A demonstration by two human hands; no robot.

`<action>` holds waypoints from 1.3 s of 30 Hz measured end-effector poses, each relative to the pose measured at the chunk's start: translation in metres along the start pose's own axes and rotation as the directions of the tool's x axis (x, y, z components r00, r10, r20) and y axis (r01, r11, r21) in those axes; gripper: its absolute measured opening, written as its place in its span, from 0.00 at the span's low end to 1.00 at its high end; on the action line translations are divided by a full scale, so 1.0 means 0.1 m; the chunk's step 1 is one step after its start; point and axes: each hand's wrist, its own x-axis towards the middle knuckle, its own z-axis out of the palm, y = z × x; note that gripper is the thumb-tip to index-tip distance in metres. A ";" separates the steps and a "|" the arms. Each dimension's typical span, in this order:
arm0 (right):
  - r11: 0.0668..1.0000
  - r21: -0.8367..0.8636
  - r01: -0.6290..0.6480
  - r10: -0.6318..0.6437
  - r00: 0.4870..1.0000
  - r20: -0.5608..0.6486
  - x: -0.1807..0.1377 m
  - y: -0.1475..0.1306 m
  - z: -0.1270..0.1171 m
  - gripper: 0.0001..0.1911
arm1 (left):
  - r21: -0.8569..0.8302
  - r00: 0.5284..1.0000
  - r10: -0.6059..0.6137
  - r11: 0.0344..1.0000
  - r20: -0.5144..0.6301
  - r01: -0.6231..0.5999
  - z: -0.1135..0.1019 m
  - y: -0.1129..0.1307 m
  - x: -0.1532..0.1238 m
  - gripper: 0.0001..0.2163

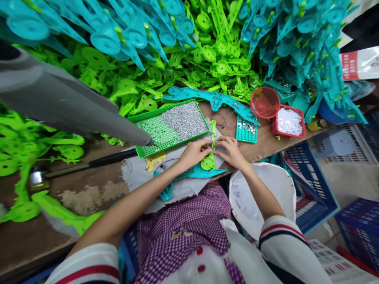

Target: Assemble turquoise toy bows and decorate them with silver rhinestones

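Observation:
A narrow lime-green plastic part [209, 162] with a round end lies across a teal plastic part [198, 172] near the table's front edge. From its left side, my left hand [194, 153] pinches the green part around its middle. My right hand [231, 150] grips it from the opposite side, fingertips closed on it. Anything small between the fingertips is too hidden to make out. Under both parts a grey cloth [133, 177] with a yellow printed figure is spread.
Just beyond my hands are a green tray [156, 136] of small metal pieces, a teal tray [247, 134] of discs and a red basket [304, 132] of white pieces. A grey tool shaft [74, 98] slants in from the left. Teal and green parts [222, 67] pile up behind.

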 end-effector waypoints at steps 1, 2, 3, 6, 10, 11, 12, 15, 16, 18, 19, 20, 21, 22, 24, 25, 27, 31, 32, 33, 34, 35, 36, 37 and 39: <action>1.000 -0.004 0.011 -0.011 1.000 0.005 -0.01 -0.01 0.01 0.13 | 0.049 1.000 0.011 0.999 -0.016 -0.011 -0.01 0.00 -0.01 0.15; 1.000 -0.004 0.021 -0.021 1.000 0.013 -0.02 -0.03 0.02 0.11 | 0.095 0.999 0.023 0.995 -0.030 -0.020 -0.01 0.01 -0.02 0.13; 1.000 0.001 0.028 -0.028 0.999 0.016 -0.02 -0.03 0.03 0.10 | 0.130 0.999 0.033 0.991 -0.040 -0.028 -0.02 0.01 -0.03 0.11; 0.999 0.029 0.033 -0.033 0.999 0.004 -0.01 -0.03 0.04 0.09 | 0.135 0.999 0.012 0.991 -0.047 -0.006 -0.02 0.03 -0.04 0.09; 0.999 0.036 0.021 -0.020 0.999 -0.040 -0.01 -0.02 0.06 0.10 | 0.032 0.998 -0.055 0.998 -0.031 0.056 -0.01 0.05 -0.01 0.11; 0.999 0.027 0.020 -0.018 0.999 -0.049 -0.02 -0.03 0.07 0.10 | 0.020 0.998 -0.060 0.998 -0.024 0.061 -0.01 0.04 -0.01 0.11; 1.000 0.014 0.017 -0.017 0.998 -0.054 -0.02 -0.03 0.08 0.10 | 0.014 0.998 -0.062 0.998 -0.017 0.063 -0.01 0.04 0.00 0.11; 0.999 -0.050 0.021 -0.023 0.999 -0.047 -0.02 -0.03 0.11 0.11 | 0.014 0.999 -0.049 0.999 -0.019 0.049 0.00 0.02 -0.01 0.09; 0.996 -0.078 0.034 -0.038 0.998 -0.043 -0.02 -0.03 0.13 0.12 | 0.022 0.999 -0.034 0.999 -0.022 0.035 0.01 0.01 -0.01 0.09; 0.986 -0.142 0.086 -0.092 0.995 -0.032 -0.02 0.00 0.15 0.12 | 0.054 1.000 0.005 0.999 -0.027 -0.003 0.02 0.00 -0.03 0.08; 0.977 -0.175 0.120 -0.126 0.992 -0.022 -0.02 0.02 0.16 0.13 | 0.071 0.999 0.020 0.997 -0.028 -0.018 0.02 -0.01 -0.04 0.08; 0.967 -0.206 0.152 -0.158 0.987 -0.010 -0.02 0.04 0.17 0.13 | 0.083 0.999 0.030 0.996 -0.024 -0.028 0.03 -0.01 -0.04 0.08; 0.955 -0.234 0.181 -0.185 0.983 0.003 -0.02 0.06 0.18 0.13 | 0.087 0.999 0.034 0.996 -0.016 -0.032 0.03 0.00 -0.05 0.08; 0.944 -0.258 0.206 -0.208 0.978 0.016 -0.03 0.08 0.19 0.14 | 0.084 0.999 0.033 0.996 -0.005 -0.033 0.04 0.00 -0.06 0.08; 0.927 -0.289 0.240 -0.240 0.970 0.035 -0.05 0.11 0.21 0.14 | 0.065 1.000 0.019 0.998 0.013 -0.020 0.04 0.02 -0.07 0.08; 0.921 -0.299 0.250 -0.250 0.967 0.040 -0.07 0.12 0.22 0.15 | 0.053 1.000 0.008 0.999 0.016 -0.009 0.05 0.03 -0.08 0.08; 0.912 -0.312 0.265 -0.263 0.964 0.049 -0.10 0.14 0.23 0.15 | 0.030 1.000 -0.020 0.999 0.013 0.020 0.06 0.03 -0.08 0.08; 0.906 -0.318 0.281 -0.264 0.960 0.097 -0.13 0.13 0.23 0.16 | -0.001 0.998 -0.061 0.998 0.014 0.061 0.09 -0.01 -0.07 0.09; 0.909 -0.313 0.276 -0.252 0.961 0.114 -0.13 0.12 0.23 0.16 | -0.002 0.998 -0.062 0.998 0.015 0.062 0.09 -0.02 -0.07 0.09; 0.915 -0.306 0.264 -0.235 0.964 0.127 -0.13 0.12 0.22 0.16 | 0.001 0.998 -0.059 0.998 0.016 0.059 0.10 -0.03 -0.07 0.09; 0.922 -0.298 0.248 -0.215 0.967 0.138 -0.13 0.11 0.22 0.16 | 0.008 0.998 -0.053 0.999 0.017 0.053 0.10 -0.04 -0.07 0.08; 0.929 -0.290 0.229 -0.195 0.970 0.142 -0.13 0.10 0.23 0.16 | 0.015 0.999 -0.046 0.999 0.018 0.045 0.10 -0.04 -0.07 0.08; 0.937 -0.280 0.209 -0.176 0.974 0.139 -0.13 0.10 0.23 0.16 | 0.022 0.999 -0.039 0.999 0.019 0.038 0.10 -0.03 -0.07 0.09; 0.945 -0.267 0.190 -0.159 0.978 0.131 -0.12 0.09 0.23 0.15 | 0.030 0.999 -0.033 0.999 0.022 0.033 0.09 -0.03 -0.07 0.09; 0.961 -0.230 0.153 -0.131 0.986 0.108 -0.12 0.06 0.23 0.14 | 0.043 0.999 -0.029 0.999 0.033 0.028 0.09 -0.02 -0.06 0.09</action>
